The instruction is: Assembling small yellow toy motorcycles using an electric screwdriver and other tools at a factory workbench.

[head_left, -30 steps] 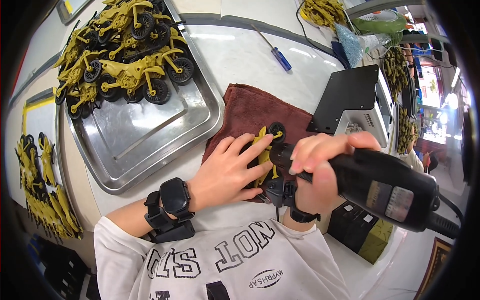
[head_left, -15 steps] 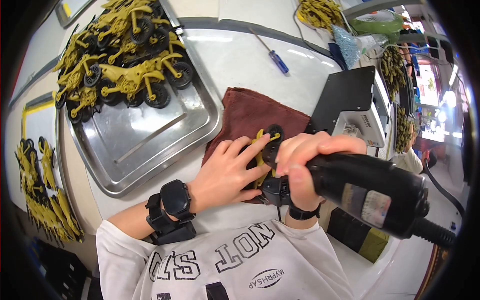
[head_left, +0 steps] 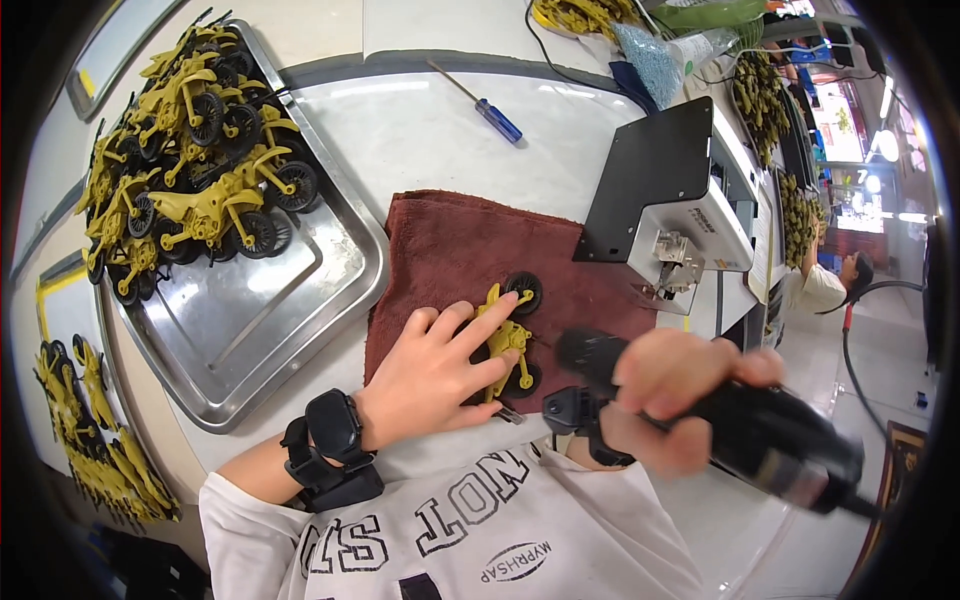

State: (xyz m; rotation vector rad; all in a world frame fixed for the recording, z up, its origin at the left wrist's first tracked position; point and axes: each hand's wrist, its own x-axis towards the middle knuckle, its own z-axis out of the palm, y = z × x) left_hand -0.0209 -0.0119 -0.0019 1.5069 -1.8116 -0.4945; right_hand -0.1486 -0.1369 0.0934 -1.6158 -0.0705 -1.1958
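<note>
Across the toy motorcycle (head_left: 509, 342), yellow with black wheels, lies my left hand (head_left: 430, 362); its fingers hold the toy down on the dark red cloth (head_left: 450, 235). The index fingertip rests by one wheel, and the thumb is near the other end. Part of the toy is hidden under the fingers. My right hand (head_left: 665, 385), blurred by motion, is wrapped round a thick black corded power screwdriver (head_left: 790, 435). Its blurred tip end is to the right of the toy, apart from it.
At the left, a metal tray (head_left: 290, 365) holds a heap of yellow toy motorcycles (head_left: 205, 205); more toy parts (head_left: 90, 440) lie beyond it. A blue-handled screwdriver (head_left: 497, 121) lies behind the cloth. A black and white machine (head_left: 650, 185) stands at the right. Another person (head_left: 835, 285) is far right.
My right hand has drawn the power screwdriver away from the toy, to the right and toward me, uncovering more of the toy. My left hand stays on it. The whole view has shifted slightly.
</note>
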